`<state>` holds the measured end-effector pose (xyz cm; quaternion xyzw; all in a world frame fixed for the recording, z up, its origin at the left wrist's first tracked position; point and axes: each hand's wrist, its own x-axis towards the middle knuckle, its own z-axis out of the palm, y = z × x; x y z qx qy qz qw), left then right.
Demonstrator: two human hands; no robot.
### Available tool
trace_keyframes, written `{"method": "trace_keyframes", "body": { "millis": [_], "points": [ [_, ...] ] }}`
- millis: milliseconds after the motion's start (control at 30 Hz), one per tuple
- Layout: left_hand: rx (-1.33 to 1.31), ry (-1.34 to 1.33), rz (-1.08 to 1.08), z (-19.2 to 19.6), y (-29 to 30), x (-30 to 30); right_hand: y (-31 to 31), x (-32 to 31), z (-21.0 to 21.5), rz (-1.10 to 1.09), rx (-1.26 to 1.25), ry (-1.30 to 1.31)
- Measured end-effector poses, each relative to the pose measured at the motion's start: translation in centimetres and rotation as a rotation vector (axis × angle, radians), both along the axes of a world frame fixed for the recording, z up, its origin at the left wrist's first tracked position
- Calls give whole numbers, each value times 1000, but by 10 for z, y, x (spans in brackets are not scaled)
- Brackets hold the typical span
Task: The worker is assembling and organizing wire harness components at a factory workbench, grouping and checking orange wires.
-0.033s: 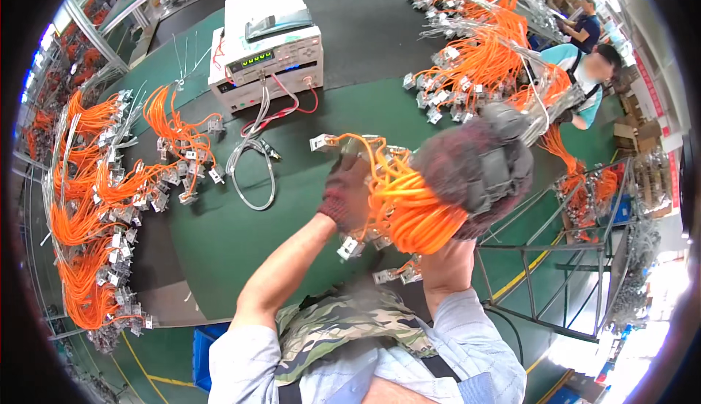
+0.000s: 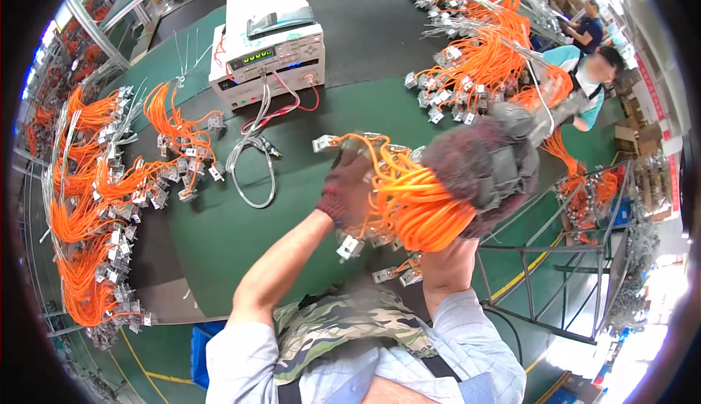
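Note:
A thick bundle of looped orange cables (image 2: 426,210) hangs over the green table, gripped by my right hand (image 2: 485,166) in a dark red and grey glove. White-and-metal connectors dangle from the bundle's ends, one of them, a connector (image 2: 326,143), sticking out to the left. My left hand (image 2: 349,185), in a dark red glove, is against the bundle's left side among the connectors. Its fingers are blurred and partly hidden behind cables, so their grip does not show. Further connectors (image 2: 396,275) hang below, near my camouflage apron (image 2: 350,320).
Beyond my hands stands a stacked electrical tester (image 2: 270,61) with grey and red leads (image 2: 252,163). Orange cable piles lie at the left (image 2: 87,214) and far right (image 2: 475,53). A metal frame (image 2: 555,250) stands at right. A co-worker (image 2: 588,82) is at the far right.
My right hand and the orange bundle have shifted very slightly to the right. Little else differs.

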<state>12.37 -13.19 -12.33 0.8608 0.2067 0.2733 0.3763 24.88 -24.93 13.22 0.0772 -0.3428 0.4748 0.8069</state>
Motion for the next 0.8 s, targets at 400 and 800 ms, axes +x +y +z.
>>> {"method": "trace_keyframes", "body": {
  "millis": [400, 800],
  "points": [
    [88, 287, 181, 7, 8, -153, 14, 40, 15, -136, -169, -246],
    [-582, 308, 532, -6, 107, -186, 161, -134, -237, -354, -368, -780]
  ]
}}
